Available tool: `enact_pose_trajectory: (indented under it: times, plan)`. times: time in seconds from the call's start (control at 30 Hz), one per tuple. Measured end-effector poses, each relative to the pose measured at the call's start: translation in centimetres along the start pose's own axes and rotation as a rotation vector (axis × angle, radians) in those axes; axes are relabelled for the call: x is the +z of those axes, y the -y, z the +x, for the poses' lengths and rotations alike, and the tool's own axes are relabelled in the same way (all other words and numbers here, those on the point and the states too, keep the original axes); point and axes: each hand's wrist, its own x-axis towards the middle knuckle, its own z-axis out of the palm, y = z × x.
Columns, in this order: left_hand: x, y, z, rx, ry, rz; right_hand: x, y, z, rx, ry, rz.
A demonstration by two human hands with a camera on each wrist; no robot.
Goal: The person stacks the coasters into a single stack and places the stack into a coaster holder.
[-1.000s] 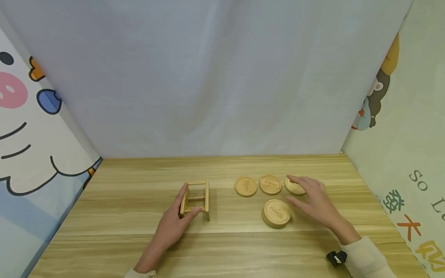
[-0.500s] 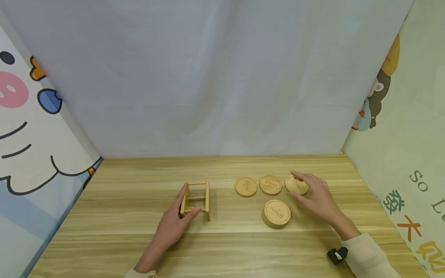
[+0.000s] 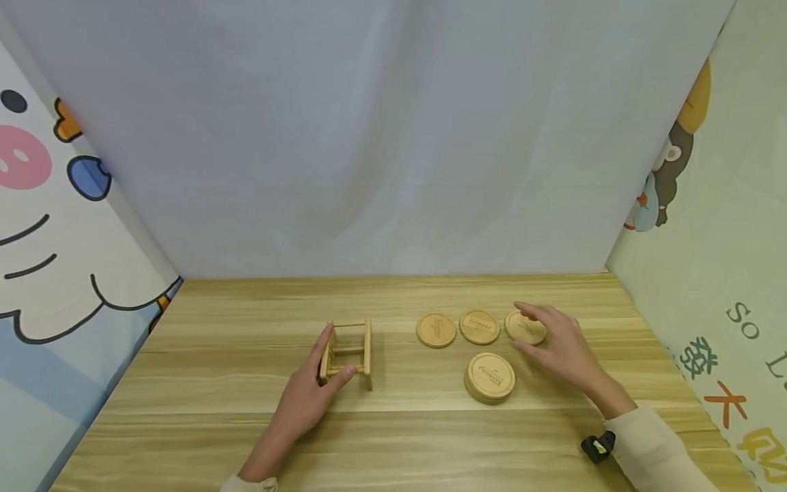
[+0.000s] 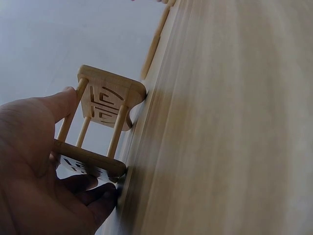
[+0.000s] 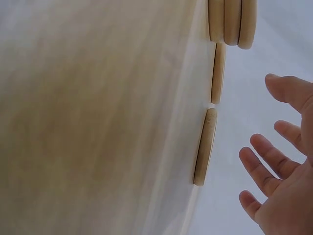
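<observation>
My left hand (image 3: 305, 398) grips a small wooden coaster holder (image 3: 367, 352) on the table in the head view. In the left wrist view the thumb (image 4: 62, 104) lies against one of its rods, and the other fingers curl behind the near slotted end panel (image 4: 90, 159). Three round wooden coasters lie flat in a row: a left one (image 3: 436, 331), a middle one (image 3: 479, 327) and a right one (image 3: 524, 328). In front of them is a stack of coasters (image 3: 489, 377). With fingers spread and nothing held, my right hand (image 3: 564, 352) hovers by the right coaster.
The wood-grain table (image 3: 393, 447) meets a pale cloth backdrop (image 3: 393, 157) at its back edge. Printed panels stand at left (image 3: 55, 239) and right (image 3: 701, 273). A small black object (image 3: 598, 447) sits beside the right sleeve (image 3: 652, 447).
My right hand has shifted slightly right and back, uncovering more of the right coaster. The left hand and the coaster holder stay in place.
</observation>
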Motion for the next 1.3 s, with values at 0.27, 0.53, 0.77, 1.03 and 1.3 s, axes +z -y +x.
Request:
enact_pose_trajectory:
  times: [0.27,0.53,0.77,1.03,1.3]
  plan:
    - [0.1,0.1,0.0,0.000,-0.009,0.001,0.0,-0.6,0.2,0.015,0.042,0.008]
    - [0.0,-0.1,-0.1,0.012,-0.014,-0.001,-0.1,-0.9,0.4,0.034,0.072,0.003]
    - [0.1,0.0,0.0,0.008,-0.022,0.000,-0.2,-1.3,0.7,0.032,0.085,0.021]
    - [0.0,-0.1,-0.1,0.005,-0.014,-0.001,-0.2,-2.1,1.1,0.052,0.111,0.015]
    - [0.2,0.1,0.0,0.010,-0.015,-0.010,-0.5,-2.3,1.1,0.076,0.118,0.016]
